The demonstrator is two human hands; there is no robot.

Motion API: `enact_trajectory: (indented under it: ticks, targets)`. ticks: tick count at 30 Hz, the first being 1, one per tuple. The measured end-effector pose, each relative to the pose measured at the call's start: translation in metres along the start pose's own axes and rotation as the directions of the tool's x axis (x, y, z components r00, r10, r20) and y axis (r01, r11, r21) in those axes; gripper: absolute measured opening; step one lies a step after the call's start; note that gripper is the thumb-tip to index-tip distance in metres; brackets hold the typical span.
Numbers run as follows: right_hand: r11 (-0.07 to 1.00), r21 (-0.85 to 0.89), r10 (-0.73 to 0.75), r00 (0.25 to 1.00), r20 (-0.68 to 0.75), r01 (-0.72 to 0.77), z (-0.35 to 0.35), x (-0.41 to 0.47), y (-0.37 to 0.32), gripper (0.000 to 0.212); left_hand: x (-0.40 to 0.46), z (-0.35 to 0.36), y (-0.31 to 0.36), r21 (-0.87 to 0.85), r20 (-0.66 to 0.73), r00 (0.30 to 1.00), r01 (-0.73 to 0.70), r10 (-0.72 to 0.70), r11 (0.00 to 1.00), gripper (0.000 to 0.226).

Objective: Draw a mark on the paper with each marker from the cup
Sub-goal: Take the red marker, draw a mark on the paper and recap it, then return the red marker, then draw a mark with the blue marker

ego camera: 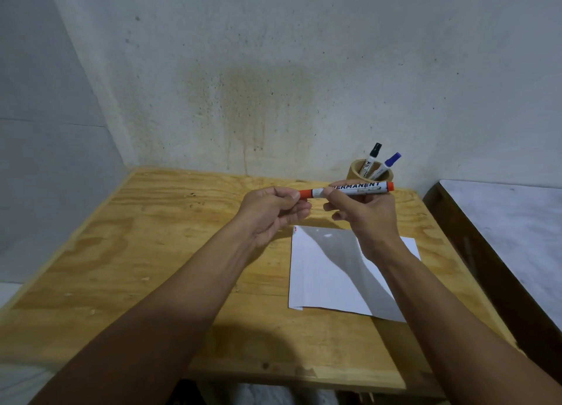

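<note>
Holding the red marker [354, 189] level above the plywood table [170, 252], both hands up between cup and paper.

Head view only:
- Right hand [365, 213] wraps the white barrel; fingers curled shut around it, thumb on the near side. Barrel lies across the fingertips, printed side up, red tail plug poking out to the right past the grip.
- Left hand [273, 211] pinches the red cap [305, 193] between thumb and forefinger; other fingers folded in. Cap looks seated on the barrel, no gap visible.
- Opposed two-hand grip along the marker axis reads as a cap pull or push — cannot tell which. A small red mark [295, 229] sits at the paper's far left corner, so my guess is recapping.
- Paper [319, 277] lies flat below the hands, nothing touching it, partly in arm shadow.
- Wooden cup [354, 170] stands at the table's far edge by the wall, just behind the right hand. Black marker [371, 160] and blue marker [387, 166] lean in it, capped ends up.
</note>
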State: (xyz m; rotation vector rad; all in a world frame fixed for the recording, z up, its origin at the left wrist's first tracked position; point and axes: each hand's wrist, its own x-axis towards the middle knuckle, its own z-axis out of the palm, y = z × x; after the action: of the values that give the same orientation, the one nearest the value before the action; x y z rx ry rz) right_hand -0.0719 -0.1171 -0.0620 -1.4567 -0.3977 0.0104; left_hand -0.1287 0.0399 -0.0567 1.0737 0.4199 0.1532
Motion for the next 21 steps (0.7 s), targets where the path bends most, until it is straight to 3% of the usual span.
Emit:
enact_trajectory:
  ticks: [7,9,12,15,18,21]
  targets:
    - [0.998,0.043,-0.048,0.999,0.005,0.048,-0.008,0.009,-0.012,0.035,-0.001,0.018,0.01,0.032,-0.032,0.995,-0.098,0.099,0.995,0.005]
    - [0.998,0.03,-0.05,0.999,0.019,0.05,-0.01,0.01,-0.012,0.029,0.0,0.024,0.009,0.096,-0.048,0.992,-0.109,0.114,0.989,0.002]
    - [0.992,-0.122,-0.042,0.998,-0.045,0.036,-0.012,0.012,-0.012,0.015,0.002,0.034,0.002,0.276,-0.002,0.995,-0.092,0.097,0.957,0.007]
    - [0.981,-0.194,-0.008,0.995,-0.096,-0.011,-0.022,0.022,-0.024,0.024,0.005,0.045,-0.007,0.533,0.099,0.989,-0.144,0.107,0.834,0.018]
    - [0.947,-0.321,-0.03,0.988,-0.15,-0.021,-0.047,0.039,-0.043,0.026,0.012,0.056,-0.008,0.698,0.124,0.967,-0.244,0.222,0.673,0.032]
    - [0.744,-0.668,-0.109,0.988,-0.111,0.008,-0.08,0.057,-0.064,0.028,0.021,0.066,-0.004,0.825,0.268,0.893,-0.406,0.361,0.393,0.037]
